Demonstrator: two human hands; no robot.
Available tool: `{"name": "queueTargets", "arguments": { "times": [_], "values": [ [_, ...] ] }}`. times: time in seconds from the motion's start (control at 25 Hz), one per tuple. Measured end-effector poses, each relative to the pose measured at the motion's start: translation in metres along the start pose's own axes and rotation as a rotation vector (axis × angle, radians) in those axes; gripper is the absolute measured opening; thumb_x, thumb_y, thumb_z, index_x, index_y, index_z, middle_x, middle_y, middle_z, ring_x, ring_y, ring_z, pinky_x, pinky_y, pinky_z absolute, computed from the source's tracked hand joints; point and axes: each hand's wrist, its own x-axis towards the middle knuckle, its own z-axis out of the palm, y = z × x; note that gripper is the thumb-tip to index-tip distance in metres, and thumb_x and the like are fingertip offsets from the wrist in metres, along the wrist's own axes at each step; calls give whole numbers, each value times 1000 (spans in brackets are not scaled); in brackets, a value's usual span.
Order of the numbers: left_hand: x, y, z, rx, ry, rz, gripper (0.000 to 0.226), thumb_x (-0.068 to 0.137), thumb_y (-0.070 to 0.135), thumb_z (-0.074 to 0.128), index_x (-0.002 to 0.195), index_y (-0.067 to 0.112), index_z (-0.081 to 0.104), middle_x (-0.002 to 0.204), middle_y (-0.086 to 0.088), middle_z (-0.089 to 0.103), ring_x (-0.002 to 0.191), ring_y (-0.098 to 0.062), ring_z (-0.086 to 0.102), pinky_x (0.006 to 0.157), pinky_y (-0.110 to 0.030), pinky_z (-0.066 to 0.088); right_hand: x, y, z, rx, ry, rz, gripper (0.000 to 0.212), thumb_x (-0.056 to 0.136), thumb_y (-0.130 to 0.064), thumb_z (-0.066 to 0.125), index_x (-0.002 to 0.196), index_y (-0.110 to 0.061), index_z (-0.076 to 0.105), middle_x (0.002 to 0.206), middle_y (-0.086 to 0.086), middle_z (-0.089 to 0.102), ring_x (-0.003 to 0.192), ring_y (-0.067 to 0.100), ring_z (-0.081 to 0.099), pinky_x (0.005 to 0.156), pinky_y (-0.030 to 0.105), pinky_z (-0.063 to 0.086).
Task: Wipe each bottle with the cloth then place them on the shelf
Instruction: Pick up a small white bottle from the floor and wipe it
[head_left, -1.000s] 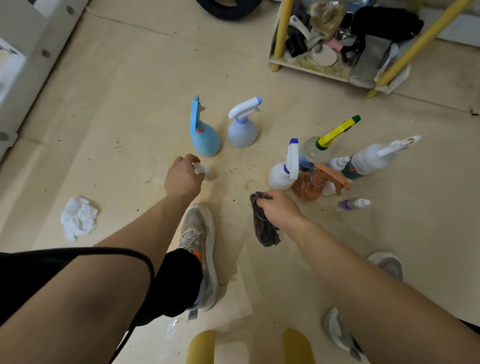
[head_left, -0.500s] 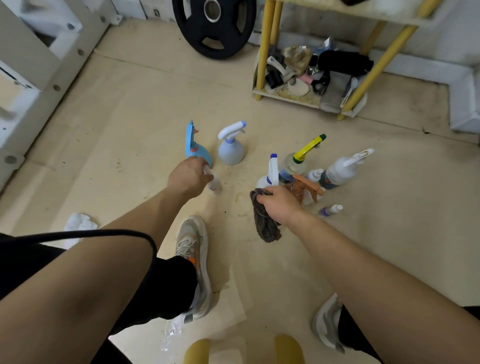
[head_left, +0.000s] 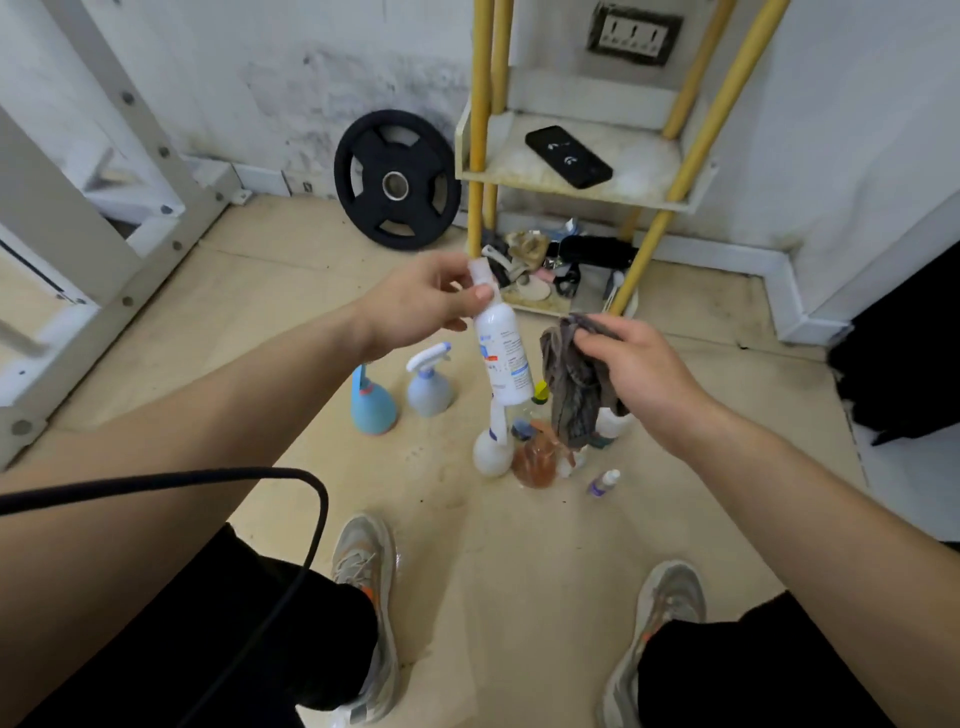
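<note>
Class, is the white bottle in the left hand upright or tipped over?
Nearly upright: the left hand pinches the white bottle near its cap, body hanging down, leaning slightly.

Only one view is given, taken by a wide-angle camera worn on the person's head. The scene is looked at from above, forward and down, toward the yellow-legged shelf, which is framed at the upper middle against the wall. Straight lines are bowed toward the frame edges by the lens. The left hand and right hand are seen close to the camera, in front of the shelf. The floor below the shelf and the left shoe and right shoe are seen farther off, toward the bottom edge.
</note>
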Motion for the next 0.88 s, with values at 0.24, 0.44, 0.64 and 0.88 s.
{"name": "queueTargets", "arguments": {
  "times": [0.24,0.44,0.64,0.88],
  "values": [
    [20,34,16,-169,-53,64,19,103,22,52,94,15,67,86,13,71,89,-13,62,91,-40,53,-2,-9,-31,334,43,5,24,101,-13,52,105,-16,75,108,14,75,103,30,71,95,54,53],
    [42,45,34,-124,0,-8,25,104,22,51,98,3,65,82,4,65,80,-11,60,84,-33,53,5,-15,-39,294,30,-113,27,102,-7,50,110,-20,72,96,-8,77,90,5,71,78,18,52],
    [53,52,56,-151,82,-65,31,105,28,51,102,-2,62,84,-5,65,77,-15,63,86,-41,58,8,-13,-34,50,92,-224,32,100,-15,58,131,-25,63,97,-23,71,86,-10,65,74,12,48],
    [54,46,80,-149,280,-105,47,91,45,56,84,-1,61,77,-16,66,87,-44,68,83,-56,58,-1,2,-14,-580,264,-524,52,101,-22,52,151,-10,42,144,5,54,129,23,51,107,32,42]
  ]
}}
